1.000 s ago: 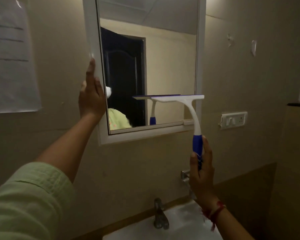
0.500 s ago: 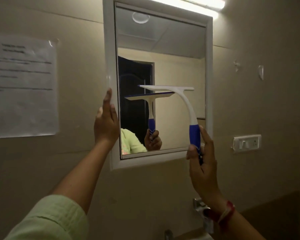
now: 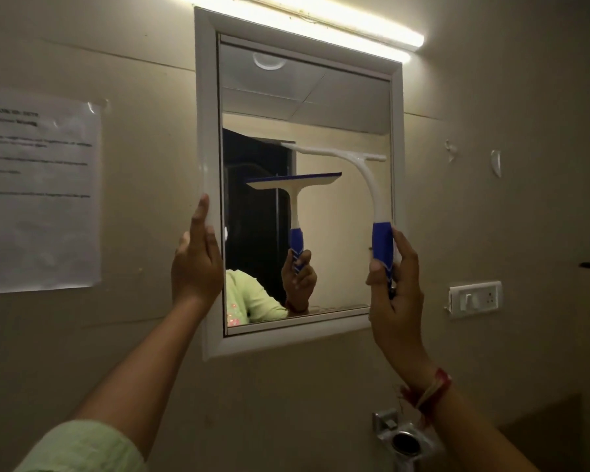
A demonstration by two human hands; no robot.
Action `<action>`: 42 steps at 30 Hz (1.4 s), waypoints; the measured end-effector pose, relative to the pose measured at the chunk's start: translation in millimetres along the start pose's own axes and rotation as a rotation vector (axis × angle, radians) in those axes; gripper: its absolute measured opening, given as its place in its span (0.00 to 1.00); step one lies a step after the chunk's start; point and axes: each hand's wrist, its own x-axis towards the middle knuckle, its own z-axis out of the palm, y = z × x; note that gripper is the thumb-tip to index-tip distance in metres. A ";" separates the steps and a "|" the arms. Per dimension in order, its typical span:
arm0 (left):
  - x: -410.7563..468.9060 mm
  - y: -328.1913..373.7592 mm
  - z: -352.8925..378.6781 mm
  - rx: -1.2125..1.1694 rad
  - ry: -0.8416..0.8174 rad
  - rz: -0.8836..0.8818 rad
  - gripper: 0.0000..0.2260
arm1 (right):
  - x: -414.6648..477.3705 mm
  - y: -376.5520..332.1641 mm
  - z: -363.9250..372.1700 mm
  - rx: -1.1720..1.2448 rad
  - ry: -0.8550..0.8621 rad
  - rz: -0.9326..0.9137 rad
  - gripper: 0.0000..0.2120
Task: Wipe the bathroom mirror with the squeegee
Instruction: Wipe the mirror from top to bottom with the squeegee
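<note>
A white-framed mirror (image 3: 361, 97) hangs on the beige wall. My left hand (image 3: 196, 264) rests flat against the frame's left side, fingers pointing up. My right hand (image 3: 394, 287) grips the blue handle of a white squeegee (image 3: 372, 178) in front of the mirror's right half. Its blade bar lies level, a little above the middle of the glass, and I cannot tell whether it touches. The squeegee's reflection and my reflected hand show in the glass, left of the real tool.
A lit tube light (image 3: 321, 15) runs above the mirror. A taped paper notice (image 3: 38, 192) hangs at left. A switch and socket plate (image 3: 476, 298) sits right of the mirror. A chrome fitting (image 3: 402, 437) projects from the wall below my right wrist.
My right hand has raised the squeegee from the mirror's lower edge to a little above mid-height. The camera tilted up, so the basin dropped out of view. My left hand stays on the frame.
</note>
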 end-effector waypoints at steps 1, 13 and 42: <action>-0.1 0.7 -0.1 0.006 0.006 0.002 0.19 | -1.2 4.3 -4.2 -0.005 0.007 0.025 0.22; -0.7 5.2 -0.8 0.047 0.022 -0.022 0.20 | 134.2 29.2 -1.2 -0.271 0.029 -0.127 0.21; -1.4 9.0 2.8 0.107 0.057 -0.032 0.20 | 108.3 77.8 -6.9 -0.255 0.041 -0.067 0.25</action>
